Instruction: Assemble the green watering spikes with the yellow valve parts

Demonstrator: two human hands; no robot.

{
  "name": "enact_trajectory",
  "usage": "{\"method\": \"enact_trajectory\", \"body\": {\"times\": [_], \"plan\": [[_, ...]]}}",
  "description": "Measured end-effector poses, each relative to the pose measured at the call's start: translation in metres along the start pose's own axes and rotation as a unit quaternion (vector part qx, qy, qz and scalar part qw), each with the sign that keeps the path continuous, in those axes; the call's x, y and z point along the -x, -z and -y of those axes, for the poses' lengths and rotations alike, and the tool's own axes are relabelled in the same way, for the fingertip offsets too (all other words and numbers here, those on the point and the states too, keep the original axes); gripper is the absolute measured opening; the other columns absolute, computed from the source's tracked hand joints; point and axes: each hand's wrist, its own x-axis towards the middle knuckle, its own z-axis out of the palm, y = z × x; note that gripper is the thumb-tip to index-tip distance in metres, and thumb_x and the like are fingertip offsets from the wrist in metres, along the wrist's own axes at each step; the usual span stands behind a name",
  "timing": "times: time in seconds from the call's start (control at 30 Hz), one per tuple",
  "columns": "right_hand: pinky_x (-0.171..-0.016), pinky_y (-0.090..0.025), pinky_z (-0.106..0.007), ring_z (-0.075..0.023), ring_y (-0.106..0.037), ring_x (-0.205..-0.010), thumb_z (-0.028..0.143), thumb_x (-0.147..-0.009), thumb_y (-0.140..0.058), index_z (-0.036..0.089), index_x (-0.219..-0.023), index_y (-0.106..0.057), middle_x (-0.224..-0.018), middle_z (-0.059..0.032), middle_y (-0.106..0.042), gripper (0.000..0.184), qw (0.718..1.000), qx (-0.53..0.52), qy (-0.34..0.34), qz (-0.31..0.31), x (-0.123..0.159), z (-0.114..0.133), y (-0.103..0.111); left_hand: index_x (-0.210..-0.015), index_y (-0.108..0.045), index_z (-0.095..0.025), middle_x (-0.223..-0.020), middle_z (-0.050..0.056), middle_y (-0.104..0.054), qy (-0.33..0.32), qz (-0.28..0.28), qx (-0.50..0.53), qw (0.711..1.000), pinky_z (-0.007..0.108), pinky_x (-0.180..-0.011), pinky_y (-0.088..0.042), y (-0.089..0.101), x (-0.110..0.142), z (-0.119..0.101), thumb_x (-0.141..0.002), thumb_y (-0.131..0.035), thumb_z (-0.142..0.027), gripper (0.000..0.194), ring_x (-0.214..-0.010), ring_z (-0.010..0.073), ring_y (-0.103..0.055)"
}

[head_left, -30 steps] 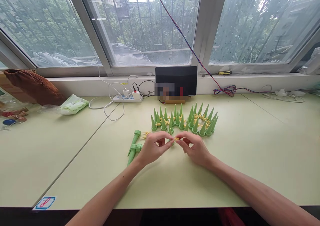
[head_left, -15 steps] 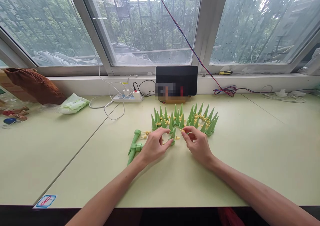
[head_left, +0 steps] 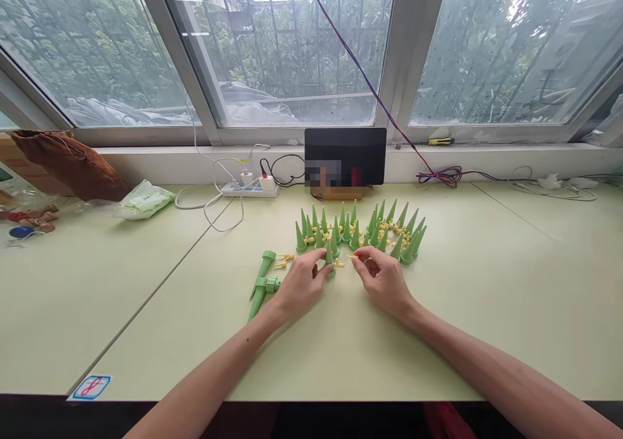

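Note:
My left hand [head_left: 302,284] grips a green cone-shaped plastic spike [head_left: 329,253], standing point up between thumb and fingers. A small yellow valve-like fitting [head_left: 339,264] sticks out of its right side. Just to the right, my right hand [head_left: 387,280] pinches a small thin yellow piece [head_left: 351,256] whose tip points left, apart from the spike. Behind both hands several green spikes [head_left: 354,233] stand upright in a cluster, with yellow fittings [head_left: 396,229] among them. Left of my left hand lie loose green spikes [head_left: 264,267] and a few yellow fittings [head_left: 282,264].
A black screen [head_left: 344,157] stands at the back by the window. Nearby are a power strip [head_left: 233,190] with white cables and a bundle of wires [head_left: 445,177]. At the left lie a brown pouch [head_left: 73,166] and a green-white packet [head_left: 146,200] on the pale table [head_left: 438,348].
My left fingers have closed around the spike, which has shifted slightly left, away from my right hand. My right hand stays nearly in place with its yellow piece.

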Motion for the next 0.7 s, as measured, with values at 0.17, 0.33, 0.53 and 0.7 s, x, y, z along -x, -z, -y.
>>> {"method": "enact_trajectory", "body": {"times": [0.17,0.33,0.53,0.7], "plan": [[-0.050,-0.041,-0.027,-0.0126,-0.047,-0.052,0.039,-0.096,-0.054,0.019,-0.088,-0.063,-0.073,-0.0022,-0.064,0.023,1.000,0.006,0.012,0.023,0.0009,-0.0005,-0.0001,-0.094,-0.062,-0.017,-0.064,-0.003,-0.056,0.019,-0.015,0.042,0.999,0.024,-0.048,-0.037,0.0010,-0.0016,0.0006,-0.091,-0.056,-0.029,0.014,-0.043,0.0090,-0.040],[-0.050,-0.042,-0.027,-0.0132,-0.048,-0.052,0.039,-0.095,-0.054,0.019,-0.090,-0.064,-0.072,-0.0023,-0.065,0.022,0.999,0.013,0.014,0.032,0.0010,-0.0019,-0.0009,-0.097,-0.064,-0.017,-0.081,0.002,-0.067,0.025,-0.017,0.058,0.998,0.023,-0.046,-0.039,0.0005,-0.0020,0.0004,-0.091,-0.057,-0.031,0.017,-0.042,0.0079,-0.042],[-0.051,-0.046,-0.027,-0.0134,-0.052,-0.053,0.039,-0.096,-0.055,0.019,-0.094,-0.065,-0.075,-0.0029,-0.067,0.022,0.998,-0.002,0.010,0.057,0.0010,-0.0048,-0.0027,-0.107,-0.064,-0.015,-0.091,0.005,-0.068,0.018,-0.016,0.072,0.997,0.023,-0.045,-0.035,-0.0013,-0.0013,0.0013,-0.091,-0.057,-0.031,0.023,-0.045,0.0067,-0.041],[-0.049,-0.048,-0.027,-0.0132,-0.054,-0.051,0.037,-0.095,-0.057,0.019,-0.096,-0.066,-0.078,-0.0036,-0.068,0.020,0.996,-0.019,0.002,0.087,0.0008,-0.0033,-0.0025,-0.109,-0.064,-0.015,-0.056,-0.006,-0.045,0.002,-0.006,0.062,0.998,0.023,-0.046,-0.031,-0.0020,0.0002,0.0015,-0.092,-0.057,-0.031,0.024,-0.045,0.0095,-0.037]]}}
